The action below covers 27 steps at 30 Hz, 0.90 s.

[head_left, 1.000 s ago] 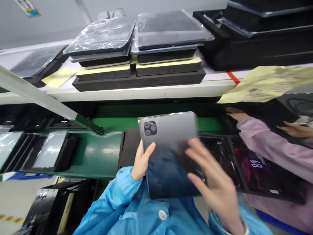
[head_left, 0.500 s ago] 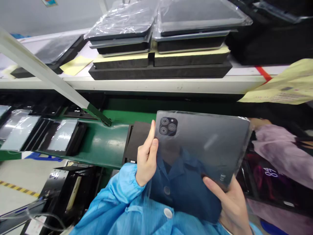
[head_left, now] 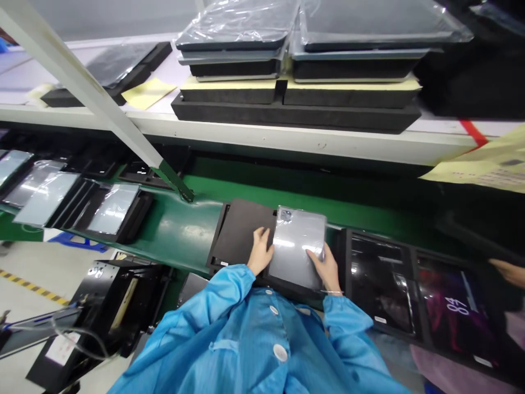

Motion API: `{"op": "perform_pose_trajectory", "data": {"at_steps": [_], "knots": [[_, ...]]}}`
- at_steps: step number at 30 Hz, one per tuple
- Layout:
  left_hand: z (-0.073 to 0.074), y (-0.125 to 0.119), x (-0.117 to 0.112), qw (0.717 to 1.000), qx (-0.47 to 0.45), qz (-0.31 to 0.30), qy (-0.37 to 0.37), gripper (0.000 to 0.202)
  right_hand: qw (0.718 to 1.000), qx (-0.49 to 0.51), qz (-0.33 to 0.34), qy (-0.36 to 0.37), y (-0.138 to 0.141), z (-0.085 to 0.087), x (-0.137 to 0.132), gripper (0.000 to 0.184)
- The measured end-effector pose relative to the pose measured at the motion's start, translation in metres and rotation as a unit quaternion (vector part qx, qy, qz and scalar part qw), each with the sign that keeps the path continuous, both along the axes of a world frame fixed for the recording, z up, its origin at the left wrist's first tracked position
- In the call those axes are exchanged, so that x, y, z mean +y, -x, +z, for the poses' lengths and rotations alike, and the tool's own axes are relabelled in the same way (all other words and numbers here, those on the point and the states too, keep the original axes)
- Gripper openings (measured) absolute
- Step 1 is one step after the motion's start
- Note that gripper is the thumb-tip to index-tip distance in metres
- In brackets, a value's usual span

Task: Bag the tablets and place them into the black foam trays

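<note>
A grey tablet [head_left: 297,251] in clear film lies camera side up in the black tray [head_left: 229,262] on the green bench. My right hand [head_left: 328,268] grips its right edge, with the thumb on the back and the fingers at the side. At the tablet's left edge is my left hand [head_left: 260,253], its fingers apart and bent over the dark foam panel [head_left: 246,230] in the tray's left half. Whether its fingertips touch the tablet's edge I cannot tell.
Film-wrapped tablets [head_left: 238,27] are stacked on the shelf [head_left: 262,135] above. A slanted white post [head_left: 94,93] stands left. Trays with tablets [head_left: 117,208] line the bench at left. Another tray [head_left: 381,279] sits to the right, near a co-worker's hand [head_left: 508,272].
The tablet has moved down and away from my body into the tray. My left hand has left the tablet's upper corner for its left side; my right hand still grips it.
</note>
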<state>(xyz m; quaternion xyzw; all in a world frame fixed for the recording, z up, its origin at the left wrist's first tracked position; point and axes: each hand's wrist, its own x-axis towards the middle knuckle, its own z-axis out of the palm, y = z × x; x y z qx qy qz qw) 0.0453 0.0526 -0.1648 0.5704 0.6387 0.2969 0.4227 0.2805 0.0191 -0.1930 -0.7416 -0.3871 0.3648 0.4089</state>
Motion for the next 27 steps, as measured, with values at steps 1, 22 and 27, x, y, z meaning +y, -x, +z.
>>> {"op": "perform_pose_trajectory", "data": {"at_steps": [1, 22, 27], "knots": [[-0.003, 0.016, 0.000, 0.999, 0.031, 0.025, -0.003, 0.052, 1.000, -0.030, -0.004, 0.004, -0.003, -0.009, -0.004, 0.098], [-0.019, 0.266, -0.062, 0.941, 0.248, 0.206, 0.107, 0.042, 0.993, 0.064, 0.068, 0.077, 0.081, 0.005, -0.034, 0.094], [-0.005, 0.387, -0.061, 0.915, 0.285, 0.261, 0.116, 0.036, 0.978, 0.150, 0.133, 0.049, 0.212, -0.015, 0.005, 0.089]]}}
